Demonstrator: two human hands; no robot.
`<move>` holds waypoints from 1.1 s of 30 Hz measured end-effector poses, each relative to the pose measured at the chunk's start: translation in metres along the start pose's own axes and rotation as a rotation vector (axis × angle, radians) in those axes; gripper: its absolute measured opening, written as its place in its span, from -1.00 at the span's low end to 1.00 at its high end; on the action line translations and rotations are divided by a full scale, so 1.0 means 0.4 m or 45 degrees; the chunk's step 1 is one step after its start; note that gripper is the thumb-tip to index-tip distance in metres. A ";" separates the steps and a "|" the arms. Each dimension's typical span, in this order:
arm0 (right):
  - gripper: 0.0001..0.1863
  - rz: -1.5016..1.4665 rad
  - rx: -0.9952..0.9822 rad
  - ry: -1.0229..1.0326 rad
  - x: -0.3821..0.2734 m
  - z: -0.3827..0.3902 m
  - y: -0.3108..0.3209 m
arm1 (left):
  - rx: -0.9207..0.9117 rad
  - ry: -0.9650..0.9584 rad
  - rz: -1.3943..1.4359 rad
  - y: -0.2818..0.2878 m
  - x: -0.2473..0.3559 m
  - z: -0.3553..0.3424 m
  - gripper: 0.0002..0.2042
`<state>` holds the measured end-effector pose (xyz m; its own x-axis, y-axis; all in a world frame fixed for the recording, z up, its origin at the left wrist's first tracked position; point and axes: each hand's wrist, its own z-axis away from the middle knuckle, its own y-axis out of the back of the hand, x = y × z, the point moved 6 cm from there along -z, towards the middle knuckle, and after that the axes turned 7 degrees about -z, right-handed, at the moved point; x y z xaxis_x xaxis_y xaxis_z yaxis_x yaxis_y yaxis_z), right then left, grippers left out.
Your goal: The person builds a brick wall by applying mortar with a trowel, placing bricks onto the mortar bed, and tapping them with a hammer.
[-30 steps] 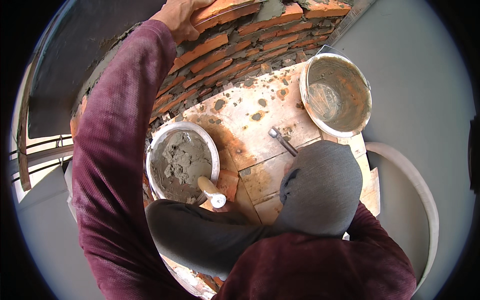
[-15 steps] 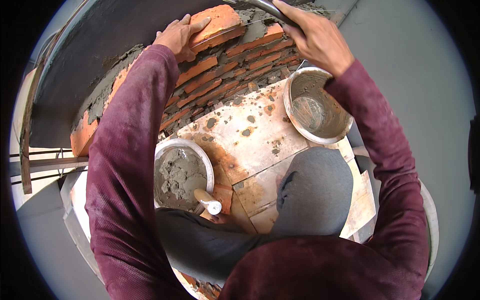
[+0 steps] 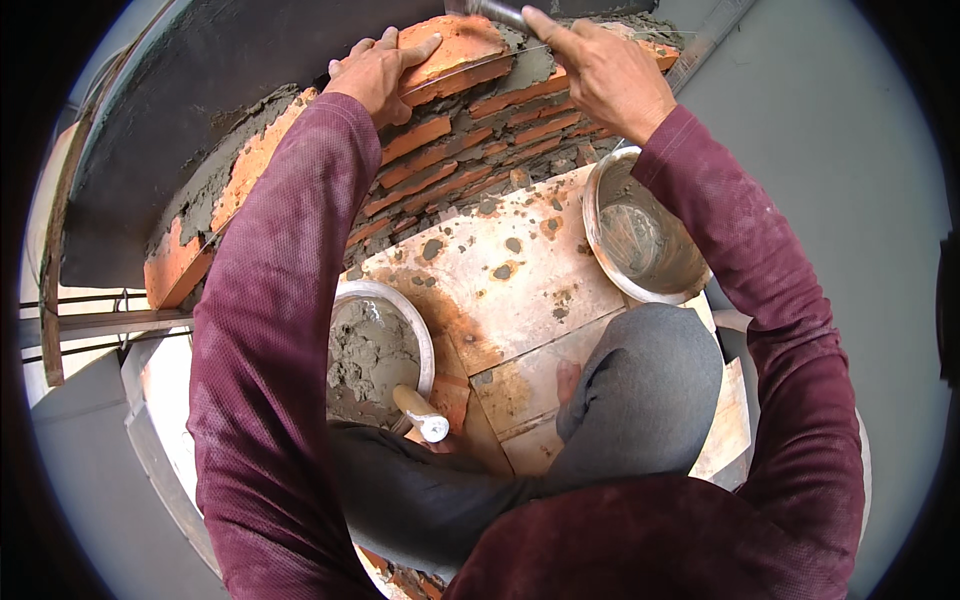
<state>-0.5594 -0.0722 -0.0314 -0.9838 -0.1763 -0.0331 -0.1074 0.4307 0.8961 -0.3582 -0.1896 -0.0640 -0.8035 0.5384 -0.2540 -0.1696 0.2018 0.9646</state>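
My left hand [image 3: 372, 78] grips an orange brick [image 3: 452, 45] on top of the mortar-jointed brick wall [image 3: 420, 165], thumb and fingers on it. My right hand [image 3: 610, 80] is closed round a metal-handled tool [image 3: 500, 14], apparently a hammer, held at the brick's right end; its head is blurred at the top edge. A thin string runs along the wall top. Below, a bucket of grey mortar [image 3: 362, 355] has a wooden-handled tool in it. A second bucket [image 3: 630, 235], coated inside with mortar, stands at the right, partly behind my right sleeve.
A dark grey plastered wall [image 3: 130, 170] rises behind the bricks. My bent legs rest on mortar-spattered boards [image 3: 500, 300]. At the left are a timber post [image 3: 70, 230] and horizontal bars; a grey surface [image 3: 840, 180] lies at the right.
My right hand has come up to the wall top holding the metal tool that was low by my knee. My left hand stays on the brick; the view has shifted slightly.
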 end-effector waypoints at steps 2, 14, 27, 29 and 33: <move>-0.44 0.065 -0.081 0.058 0.003 -0.012 -0.027 | -0.018 -0.009 -0.024 -0.005 0.003 0.003 0.01; -0.50 -0.244 0.157 0.235 -0.071 0.005 0.128 | 0.001 -0.232 0.226 -0.015 -0.150 0.173 0.09; -0.42 -0.287 0.119 0.292 -0.074 -0.010 0.039 | 0.144 -0.215 0.131 -0.026 -0.143 0.160 -0.13; -0.45 -0.087 -0.153 0.237 -0.066 -0.001 -0.008 | 0.187 -0.193 0.105 -0.033 -0.139 0.160 -0.17; -0.44 -0.218 -0.029 0.267 -0.084 0.010 0.009 | 0.290 -0.163 0.069 -0.031 -0.120 0.171 -0.26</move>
<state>-0.5272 -0.0612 -0.0290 -0.9000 -0.4256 -0.0944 -0.2638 0.3594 0.8951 -0.2787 -0.1621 -0.0685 -0.7270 0.6495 -0.2228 0.0166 0.3410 0.9399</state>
